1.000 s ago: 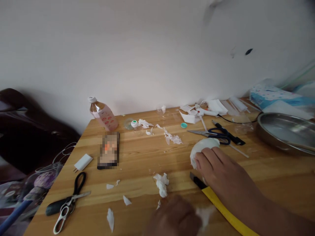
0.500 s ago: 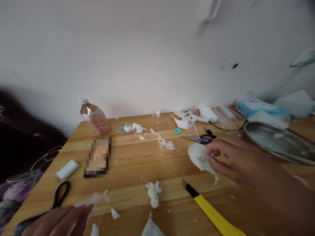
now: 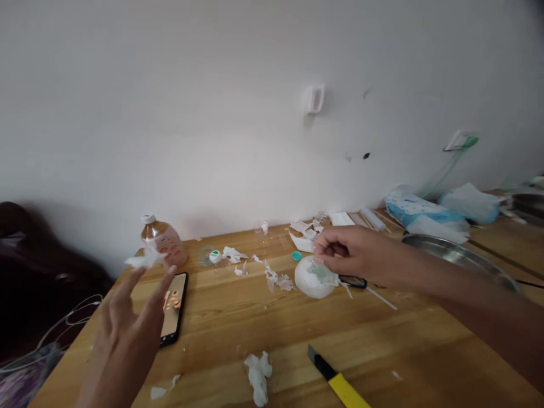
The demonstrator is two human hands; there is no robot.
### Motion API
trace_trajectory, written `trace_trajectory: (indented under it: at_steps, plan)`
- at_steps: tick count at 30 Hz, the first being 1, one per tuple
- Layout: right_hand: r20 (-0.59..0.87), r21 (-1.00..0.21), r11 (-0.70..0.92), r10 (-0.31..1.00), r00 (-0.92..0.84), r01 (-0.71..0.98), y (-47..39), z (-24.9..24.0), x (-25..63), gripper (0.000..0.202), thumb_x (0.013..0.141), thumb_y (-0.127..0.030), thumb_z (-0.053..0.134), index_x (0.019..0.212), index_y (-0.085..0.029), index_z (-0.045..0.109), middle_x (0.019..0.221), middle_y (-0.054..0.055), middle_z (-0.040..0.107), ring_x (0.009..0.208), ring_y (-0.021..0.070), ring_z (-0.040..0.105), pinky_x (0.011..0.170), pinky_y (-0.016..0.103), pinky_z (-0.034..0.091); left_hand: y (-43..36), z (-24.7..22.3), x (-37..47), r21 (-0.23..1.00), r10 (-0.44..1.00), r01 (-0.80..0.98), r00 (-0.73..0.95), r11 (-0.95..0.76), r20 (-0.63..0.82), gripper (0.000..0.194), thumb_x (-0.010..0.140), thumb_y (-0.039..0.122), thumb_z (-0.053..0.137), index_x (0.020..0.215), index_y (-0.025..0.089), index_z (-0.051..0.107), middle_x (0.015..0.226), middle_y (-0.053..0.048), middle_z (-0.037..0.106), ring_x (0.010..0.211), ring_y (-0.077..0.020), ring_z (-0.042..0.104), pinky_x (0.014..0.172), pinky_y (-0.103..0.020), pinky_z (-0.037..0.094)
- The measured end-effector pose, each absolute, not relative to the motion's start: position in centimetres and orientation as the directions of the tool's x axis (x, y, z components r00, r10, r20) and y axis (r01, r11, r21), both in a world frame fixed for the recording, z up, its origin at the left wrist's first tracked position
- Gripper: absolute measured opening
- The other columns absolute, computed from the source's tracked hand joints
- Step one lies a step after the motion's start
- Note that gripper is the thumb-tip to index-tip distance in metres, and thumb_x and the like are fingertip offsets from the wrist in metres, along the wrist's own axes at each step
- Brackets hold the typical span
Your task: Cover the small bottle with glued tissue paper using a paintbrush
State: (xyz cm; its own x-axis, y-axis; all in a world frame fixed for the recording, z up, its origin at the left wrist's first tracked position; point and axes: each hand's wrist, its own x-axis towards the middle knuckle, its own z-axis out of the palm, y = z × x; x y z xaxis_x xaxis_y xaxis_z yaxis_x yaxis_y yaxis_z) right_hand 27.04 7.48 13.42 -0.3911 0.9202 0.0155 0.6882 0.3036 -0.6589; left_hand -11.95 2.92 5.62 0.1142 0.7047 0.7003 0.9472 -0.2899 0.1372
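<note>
My right hand (image 3: 352,255) reaches across the wooden table (image 3: 425,340) and pinches the top of a white round lump (image 3: 312,280) wrapped in tissue, which rests on the wood. My left hand (image 3: 123,334) is raised at the lower left with its fingers spread. A small white paper scrap (image 3: 145,259) sits just above its fingertips; I cannot tell whether it touches them. Under that hand lies a phone (image 3: 173,306) with a lit screen.
A pink bottle (image 3: 165,242) stands at the back left. Tissue scraps (image 3: 276,279), a crumpled tissue (image 3: 258,377) and a yellow utility knife (image 3: 340,382) lie on the wood. Scissors (image 3: 353,281), a metal pan (image 3: 461,258) and a tissue pack (image 3: 414,209) are to the right.
The view has tilted up toward the wall. My left hand rose from the table edge with a scrap at its fingertips. My right hand stays on the white lump.
</note>
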Motion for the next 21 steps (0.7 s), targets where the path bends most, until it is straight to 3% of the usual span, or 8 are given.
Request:
trace_trajectory:
  at_steps: [2, 5, 7, 10, 13, 16, 18, 21]
  plan:
    - [0.02, -0.639, 0.337, 0.906, -0.423, 0.692, 8.3, 13.0, 26.4, 0.012, 0.082, -0.03, 0.057, 0.078, -0.02, 0.061, 0.066, -0.001, 0.055, 0.059, 0.0115, 0.045, 0.053, 0.024, 0.033, 3.4, 5.5, -11.5, 0.184, 0.776, 0.964, 0.035, -0.192, 0.629, 0.035, 0.094, 0.034, 0.048, 0.128, 0.034, 0.055, 0.103, -0.006, 0.064, 0.101, -0.0299, 0.061, 0.093, -0.052, 0.047]
    - [0.025, -0.639, 0.355, 0.896, -0.443, 0.682, 10.2, 11.9, 26.0, 0.011, 0.079, -0.029, 0.058, 0.077, -0.019, 0.064, 0.069, -0.001, 0.059, 0.062, 0.0123, 0.049, 0.056, 0.024, 0.034, 3.7, 5.3, -10.8, 0.293, 0.888, 0.955, -0.178, 0.052, 0.425, 0.028, 0.09, 0.049, 0.053, 0.103, 0.026, 0.062, 0.072, 0.0, 0.065, 0.069, -0.023, 0.066, 0.061, -0.033, 0.05]
    - [0.023, -0.656, 0.347, 0.897, -0.442, 0.67, 11.6, 11.3, 26.1, 0.014, 0.077, -0.031, 0.058, 0.077, -0.018, 0.065, 0.07, 0.0, 0.062, 0.064, 0.0131, 0.051, 0.058, 0.025, 0.036, 3.7, 5.1, -10.3, 0.248, 0.92, 0.964, -0.181, 0.096, 0.349, 0.028, 0.093, 0.048, 0.047, 0.095, 0.025, 0.063, 0.067, 0.0, 0.065, 0.063, -0.0223, 0.065, 0.056, -0.031, 0.047]
    - [0.013, -0.675, 0.329, 0.9, -0.435, 0.661, 13.5, 10.9, 26.5, 0.022, 0.076, -0.037, 0.059, 0.076, -0.017, 0.068, 0.068, 0.001, 0.063, 0.062, 0.0139, 0.051, 0.058, 0.026, 0.036, 3.9, 5.0, -8.8, 0.167, 0.882, 0.963, 0.115, -0.212, 0.458, 0.033, 0.096, 0.027, 0.037, 0.119, 0.025, 0.061, 0.113, -0.011, 0.068, 0.104, -0.0293, 0.064, 0.084, -0.044, 0.051]
    - [0.014, -0.69, 0.309, 0.91, -0.415, 0.654, 14.8, 10.6, 27.0, 0.025, 0.075, -0.04, 0.061, 0.074, -0.016, 0.068, 0.067, 0.001, 0.063, 0.062, 0.014, 0.05, 0.058, 0.027, 0.035, 4.4, 5.6, -5.5, 0.336, 0.801, 0.792, 0.296, -0.51, 0.52, 0.048, 0.096, 0.017, 0.04, 0.141, 0.032, 0.041, 0.155, -0.008, 0.038, 0.141, -0.0261, 0.037, 0.109, -0.049, 0.038]
    - [0.027, -0.717, 0.29, 0.92, -0.39, 0.634, 15.4, 10.0, 27.2, 0.025, 0.076, -0.039, 0.061, 0.076, -0.016, 0.068, 0.072, 0.002, 0.065, 0.065, 0.0141, 0.052, 0.061, 0.027, 0.038, 5.8, 6.9, -0.8, 0.504, 0.771, 0.613, 0.305, -0.609, 0.559, 0.041, 0.095, 0.016, 0.047, 0.133, 0.033, 0.049, 0.138, -0.004, 0.057, 0.131, -0.019, 0.048, 0.11, -0.043, 0.037]
    - [0.042, -0.737, 0.282, 0.926, -0.375, 0.615, 15.5, 9.5, 27.4, 0.025, 0.078, -0.039, 0.06, 0.078, -0.016, 0.068, 0.074, 0.002, 0.066, 0.067, 0.0139, 0.053, 0.063, 0.026, 0.04, 7.3, 7.7, 2.2, 0.483, 0.709, 0.543, 0.355, -0.687, 0.61, 0.032, 0.094, 0.014, 0.05, 0.121, 0.029, 0.058, 0.12, -0.003, 0.067, 0.116, -0.0179, 0.056, 0.102, -0.039, 0.044]
    - [0.066, -0.767, 0.276, 0.932, -0.358, 0.579, 15.3, 8.9, 27.7, 0.026, 0.081, -0.041, 0.059, 0.081, -0.016, 0.066, 0.075, 0.001, 0.065, 0.068, 0.0134, 0.054, 0.064, 0.026, 0.041, 9.8, 8.4, 5.6, 0.349, 0.568, 0.462, 0.524, -0.816, 0.635, 0.041, 0.09, 0.0, 0.041, 0.117, 0.022, 0.063, 0.12, -0.006, 0.067, 0.114, -0.0203, 0.053, 0.102, -0.042, 0.043]
